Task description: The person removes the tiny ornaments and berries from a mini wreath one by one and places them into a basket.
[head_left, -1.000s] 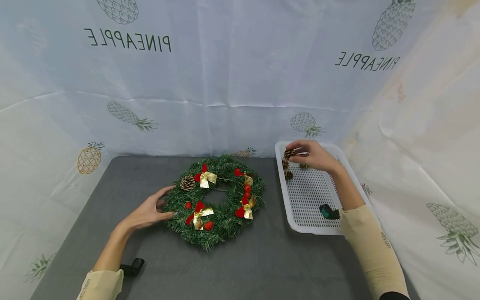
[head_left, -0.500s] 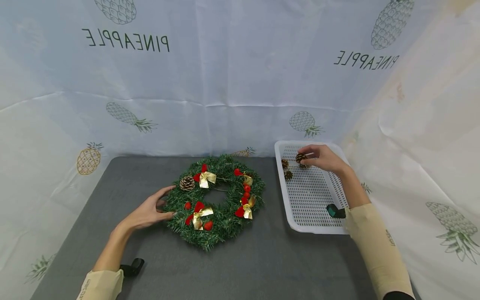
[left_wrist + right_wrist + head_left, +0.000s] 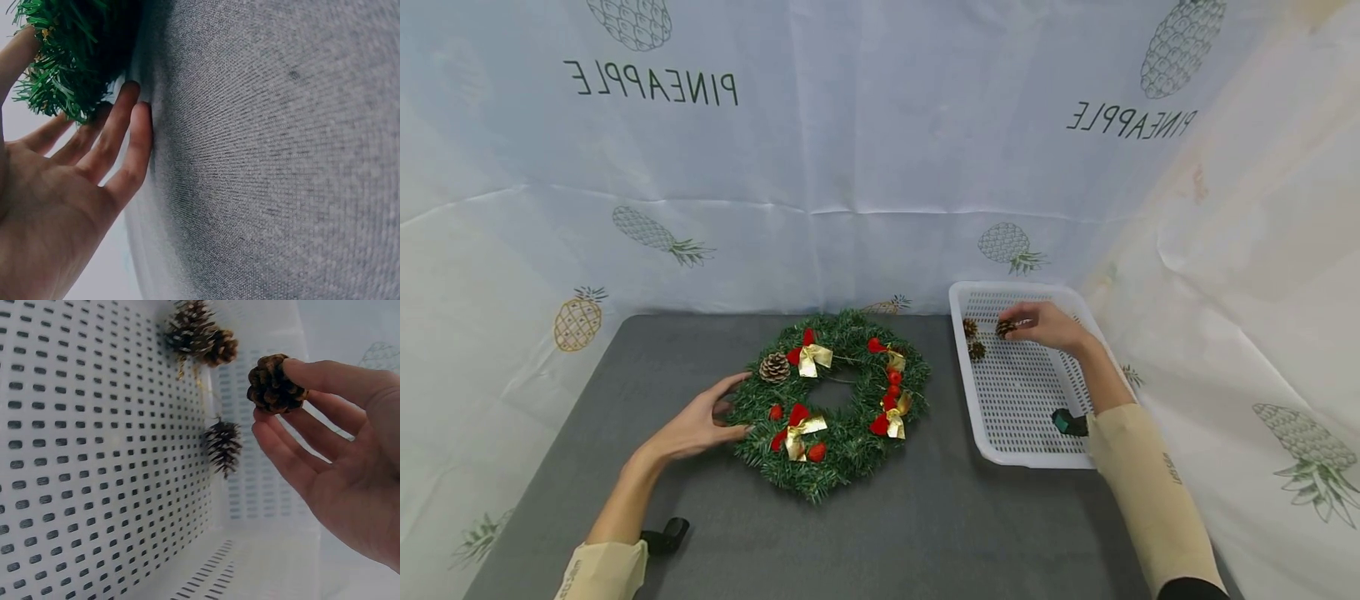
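Observation:
In the head view, a green wreath decorated with red and gold bows, red berries and a pine cone lies on the grey table. My left hand touches its left edge with thumb and fingers spread; the left wrist view shows relaxed fingers beside the green needles. Over the white basket, my right hand pinches a brown pine cone between thumb and fingertips. Several other pine cones lie in the basket, one with frosted-looking scales and a thin gold string near it.
The grey table reaches back to a white curtain with pineapple prints, which also hangs along both sides. Raised walls surround the perforated basket at the right. Dark wrist cameras stick out from both wrists.
My right hand has moved right and then slightly towards me within the basket, carrying the pine cone away from those at the left wall. The left hand and wreath stay still.

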The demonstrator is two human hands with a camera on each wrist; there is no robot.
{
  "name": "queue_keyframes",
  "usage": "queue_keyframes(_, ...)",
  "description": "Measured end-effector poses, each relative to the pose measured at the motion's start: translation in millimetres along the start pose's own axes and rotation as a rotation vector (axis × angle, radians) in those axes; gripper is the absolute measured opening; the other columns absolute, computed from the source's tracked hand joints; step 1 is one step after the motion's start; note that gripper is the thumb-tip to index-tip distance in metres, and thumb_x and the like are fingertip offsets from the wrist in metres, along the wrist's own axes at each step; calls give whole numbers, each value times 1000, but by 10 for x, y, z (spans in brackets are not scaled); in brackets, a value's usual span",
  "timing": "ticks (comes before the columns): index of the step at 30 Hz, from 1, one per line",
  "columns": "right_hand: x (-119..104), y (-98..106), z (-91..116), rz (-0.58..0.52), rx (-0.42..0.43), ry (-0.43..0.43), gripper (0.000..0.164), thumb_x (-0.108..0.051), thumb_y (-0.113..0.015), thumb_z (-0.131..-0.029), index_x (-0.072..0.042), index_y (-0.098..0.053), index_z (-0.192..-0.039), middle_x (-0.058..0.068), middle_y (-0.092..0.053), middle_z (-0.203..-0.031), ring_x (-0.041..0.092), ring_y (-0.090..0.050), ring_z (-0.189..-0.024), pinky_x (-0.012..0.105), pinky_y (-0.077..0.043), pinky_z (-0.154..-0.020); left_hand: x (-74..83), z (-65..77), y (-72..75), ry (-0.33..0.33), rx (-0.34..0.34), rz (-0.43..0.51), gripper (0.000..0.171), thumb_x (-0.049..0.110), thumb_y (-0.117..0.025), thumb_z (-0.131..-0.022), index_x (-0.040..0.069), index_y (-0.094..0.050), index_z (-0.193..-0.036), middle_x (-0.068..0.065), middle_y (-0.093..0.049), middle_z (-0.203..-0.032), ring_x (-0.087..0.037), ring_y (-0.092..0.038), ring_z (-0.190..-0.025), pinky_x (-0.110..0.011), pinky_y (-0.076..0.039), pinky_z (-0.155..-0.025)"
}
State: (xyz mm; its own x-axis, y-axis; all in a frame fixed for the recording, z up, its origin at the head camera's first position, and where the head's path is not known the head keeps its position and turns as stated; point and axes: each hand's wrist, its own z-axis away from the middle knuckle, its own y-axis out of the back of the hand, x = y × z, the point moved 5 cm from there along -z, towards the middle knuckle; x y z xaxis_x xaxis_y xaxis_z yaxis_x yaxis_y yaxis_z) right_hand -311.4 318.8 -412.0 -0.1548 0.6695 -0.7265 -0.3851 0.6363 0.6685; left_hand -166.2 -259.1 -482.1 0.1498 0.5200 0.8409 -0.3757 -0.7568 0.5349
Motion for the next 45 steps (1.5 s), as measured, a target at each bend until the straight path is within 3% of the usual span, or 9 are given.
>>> queue_keyframes(4,86,-45,-4,19,-15,-22,42,-10,-76,-101,7,-66,-137,30,-70,-136,44,-67,-128,31,-54,-98,-2,3,-8,1,-3,0,88,20,-78,-100,-2,-28,-169,-43,-25,-170,-73,-39,-145,-68,-57,-101)
queue_keyframes(12,181,-81,-19,46,-49,-16,43,-9,-76,-101,10,-66,-138,33,-66,-141,51,-61,-135,57,-55,-105,-8,0,-9,0,-2,-2,88,20,-78,-100,-1,-27,-169,-43,-26,-170,-73,-39,-145,-68,-56,-102)
queue_keyframes(19,206,-101,-32,99,-74,-42,44,-9,-76,-100,11,-65,-138,35,-63,-145,55,-55,-140,67,-51,-110,-20,-3,-3,-9,-1,2,88,18,-77,-101,-2,-26,-170,-45,-24,-169,-74,-37,-145,-69,-56,-101)
queue_keyframes(23,262,-112,-39,109,-95,-68,42,-9,-75,-100,10,-66,-137,37,-62,-146,54,-59,-136,63,-55,-107,-18,-7,-2,-8,-3,2,88,18,-77,-101,-2,-26,-170,-44,-24,-170,-74,-38,-145,-69,-56,-101)
queue_keyframes(27,322,-127,-44,100,-114,-104,42,-9,-73,-102,10,-64,-138,40,-60,-145,41,-70,-110,52,-61,-91,-16,-4,-3,-10,-4,3,88,18,-77,-101,-2,-26,-169,-44,-24,-170,-74,-38,-145,-69,-56,-101)
queue_keyframes(30,329,-131,-45,92,-121,-125,42,-9,-72,-102,10,-64,-139,40,-60,-145,28,-69,-93,45,-59,-84,-14,-5,-4,-10,-4,6,88,18,-77,-101,-2,-26,-169,-44,-23,-170,-74,-38,-145,-69,-56,-102)
queue_keyframes(33,326,-138,-54,96,-121,-133,41,-10,-71,-103,9,-64,-139,39,-60,-145,24,-66,-88,44,-58,-82,-14,-4,-6,-5,-5,2,88,18,-76,-101,-2,-26,-169,-44,-23,-170,-74,-38,-145,-69,-56,-102)
queue_keyframes(37,310,-145,-67,119,-114,-139,40,-11,-70,-104,8,-65,-139,38,-62,-143,26,-68,-90,44,-59,-83,-4,5,1,-5,-5,-1,88,17,-77,-101,-3,-26,-169,-45,-24,-169,-74,-38,-145,-69,-56,-102)
queue_keyframes(45,223,-110,-39,140,-117,-146,42,-13,-66,-107,12,-61,-141,40,-61,-143,47,-70,-122,52,-63,-97,28,6,1,-17,-5,3,88,16,-77,-100,-3,-26,-169,-45,-26,-168,-73,-40,-144,-68,-57,-101)
